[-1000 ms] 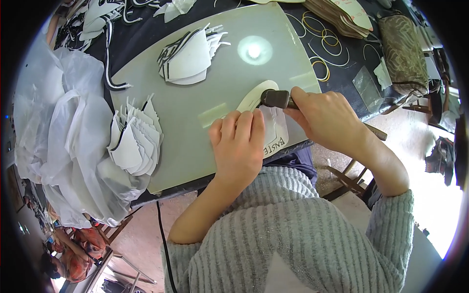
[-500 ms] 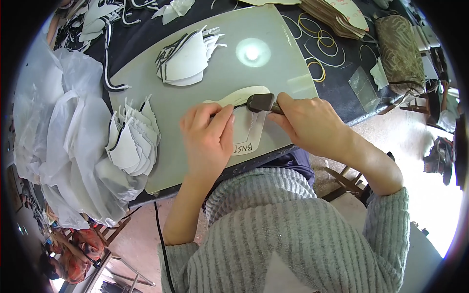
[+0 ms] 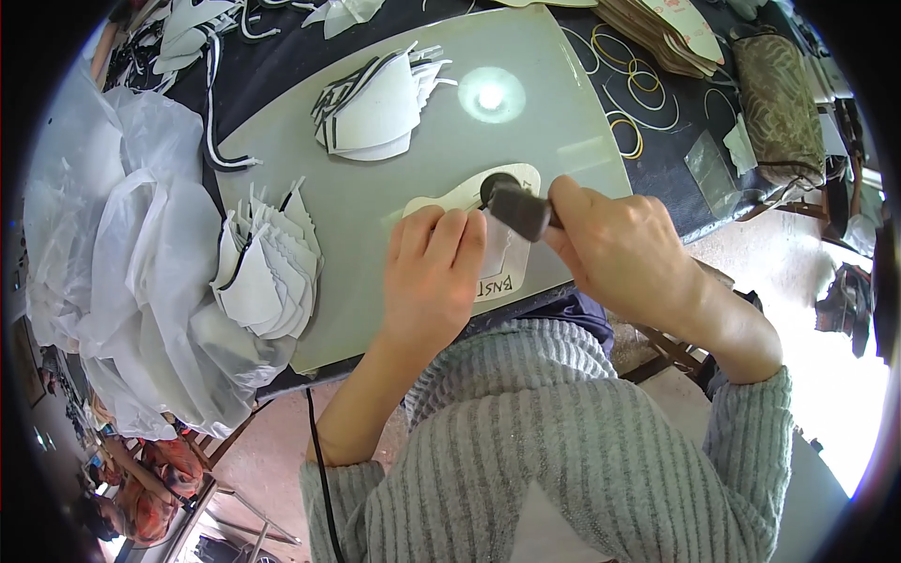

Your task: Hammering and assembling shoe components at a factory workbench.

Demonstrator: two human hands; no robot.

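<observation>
My right hand (image 3: 624,239) is closed round the handle of a hammer (image 3: 521,211). Its dark head is tilted over the work in front of me. Below it lies a flat white piece (image 3: 497,251) with a wavy edge, on a cream shaped template (image 3: 529,178) with dark handwriting near its lower edge. My left hand (image 3: 432,277) rests over the template's left side, its fingers curled and pressed together on the white piece beside the hammer head. Those fingers hide part of the piece, and the exact grip of their tips is covered.
The grey-green board (image 3: 375,319) also bears two stacks of white cut pieces with black edging (image 3: 371,113), (image 3: 272,272). Clear plastic bags (image 3: 150,263) lie at the left. Rings of cord (image 3: 648,94), brown templates (image 3: 657,33) and a patterned roll (image 3: 777,108) are at the far right.
The hammer head has swung from lying level to tilted toward me. My left hand has moved right, closer to the hammer, fingers more curled. The whole view has shifted slightly.
</observation>
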